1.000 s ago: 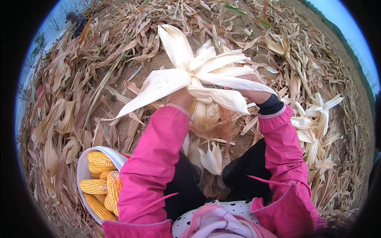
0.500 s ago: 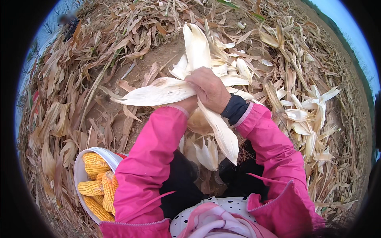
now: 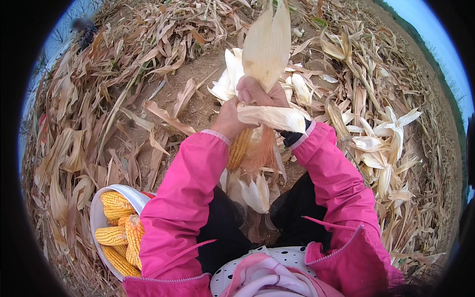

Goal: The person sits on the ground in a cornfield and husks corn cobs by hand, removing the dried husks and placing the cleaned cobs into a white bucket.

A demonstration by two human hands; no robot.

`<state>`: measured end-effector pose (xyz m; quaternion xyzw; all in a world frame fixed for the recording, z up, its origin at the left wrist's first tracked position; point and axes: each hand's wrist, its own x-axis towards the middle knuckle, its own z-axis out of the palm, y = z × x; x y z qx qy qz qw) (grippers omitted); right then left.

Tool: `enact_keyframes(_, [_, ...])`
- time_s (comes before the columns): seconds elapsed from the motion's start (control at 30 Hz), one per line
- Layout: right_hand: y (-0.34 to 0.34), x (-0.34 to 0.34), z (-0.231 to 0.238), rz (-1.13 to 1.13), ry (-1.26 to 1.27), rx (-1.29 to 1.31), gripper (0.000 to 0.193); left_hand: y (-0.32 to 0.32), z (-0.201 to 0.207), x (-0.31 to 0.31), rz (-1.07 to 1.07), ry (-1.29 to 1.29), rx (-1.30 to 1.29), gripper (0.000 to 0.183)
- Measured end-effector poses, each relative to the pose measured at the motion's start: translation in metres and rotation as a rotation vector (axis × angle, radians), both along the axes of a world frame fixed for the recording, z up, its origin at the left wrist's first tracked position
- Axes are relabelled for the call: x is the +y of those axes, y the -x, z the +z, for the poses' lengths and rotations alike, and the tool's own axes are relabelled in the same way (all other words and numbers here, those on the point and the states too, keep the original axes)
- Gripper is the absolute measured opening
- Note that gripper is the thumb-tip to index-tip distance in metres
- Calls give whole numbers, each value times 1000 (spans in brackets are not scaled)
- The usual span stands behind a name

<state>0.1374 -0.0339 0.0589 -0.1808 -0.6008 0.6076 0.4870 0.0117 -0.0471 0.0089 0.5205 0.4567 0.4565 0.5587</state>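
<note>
In the middle of the head view, out in front of the knees, both hands are together on one ear. Left hand [image 3: 226, 120] is curled round the top of the cob [image 3: 239, 149]; yellow kernels show below the palm, cob hangs tilted, lower end toward the wearer. Right hand [image 3: 261, 93] is just beside it, touching or nearly so, fingers bent and pinching pale husk [image 3: 267, 47]; one leaf stands up past the knuckles, another folds back over the wrist. Exact fingertip contact is hidden. Reddish silk [image 3: 267, 151] hangs right of the cob. White bucket [image 3: 140, 196] at lower left, tipped toward view, beside the left sleeve [image 3: 184, 195], holds several bare yellow ears [image 3: 113, 235]. Small pale husk scrap [image 3: 257, 193] lies between the shoes. More pale husks [image 3: 389, 132] are heaped at right, on dry stalks [image 3: 74, 133]. Bare soil [image 3: 200, 62] shows beyond the hands. Another person [image 3: 87, 37] is far off at upper left, blurred.
</note>
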Motion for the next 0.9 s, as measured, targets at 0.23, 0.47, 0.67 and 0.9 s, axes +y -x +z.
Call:
enact_keyframes(0.23, [0, 7, 14, -57, 387, 375, 36, -13, 14, -12, 27, -204, 97, 38])
enact_keyframes(0.47, [-31, 21, 40, -16, 427, 619, 34, -6, -19, 21, -138, -70, -636, 25])
enact_keyframes(0.67, [-59, 24, 44, -275, 164, 20, 30, -21, 14, -18, 94, -416, -38, 33])
enact_keyframes(0.9, [-36, 23, 14, -297, -75, -424, 44, -17, 17, -17, 187, -544, 402, 37])
